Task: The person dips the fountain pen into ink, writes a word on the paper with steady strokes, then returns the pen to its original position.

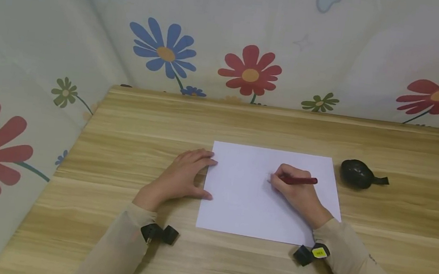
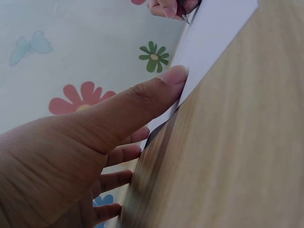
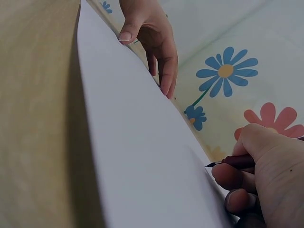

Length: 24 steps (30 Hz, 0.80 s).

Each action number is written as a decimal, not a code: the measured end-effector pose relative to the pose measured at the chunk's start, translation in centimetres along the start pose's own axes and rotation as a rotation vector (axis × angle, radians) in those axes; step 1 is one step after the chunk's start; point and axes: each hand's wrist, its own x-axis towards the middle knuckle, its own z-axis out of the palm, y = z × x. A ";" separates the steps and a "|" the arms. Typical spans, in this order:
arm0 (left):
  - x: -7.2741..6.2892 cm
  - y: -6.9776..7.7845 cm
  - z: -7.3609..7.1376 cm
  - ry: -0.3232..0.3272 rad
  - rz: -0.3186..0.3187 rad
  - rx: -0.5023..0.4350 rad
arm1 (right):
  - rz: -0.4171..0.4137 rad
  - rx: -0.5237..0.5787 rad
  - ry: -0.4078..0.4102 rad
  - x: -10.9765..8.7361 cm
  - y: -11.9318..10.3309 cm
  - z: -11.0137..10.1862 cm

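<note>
A white sheet of paper (image 1: 236, 203) lies on the wooden table. Over its right half, my right hand (image 1: 295, 187) pinches a dark red fountain pen (image 1: 304, 181) between thumb and fingers. The pen's metal nib meets the paper in the right wrist view, where the pen barrel (image 3: 240, 162) is partly covered by the hand. A few faint marks show near the nib in the head view. My left hand (image 1: 182, 176) rests at the sheet's left edge, fingers spread, with the thumb (image 2: 161, 85) and some fingertips touching the paper.
A shiny black rounded object with a narrow tail (image 1: 356, 174) lies right of the paper. The wooden table (image 1: 156, 115) ends against a flower-printed backdrop (image 1: 225, 19) at the back and left. Small black devices are strapped at both wrists.
</note>
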 end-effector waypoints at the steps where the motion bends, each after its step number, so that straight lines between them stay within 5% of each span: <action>1: 0.0 0.0 0.0 0.000 0.000 -0.001 | 0.006 -0.002 -0.005 0.0 0.0 0.0; 14: 0.1 0.0 0.0 0.000 -0.001 -0.002 | 0.011 0.013 -0.021 0.1 0.0 0.0; 24: 0.1 0.0 0.1 -0.001 -0.001 0.002 | 0.083 0.073 0.093 0.0 -0.1 -0.2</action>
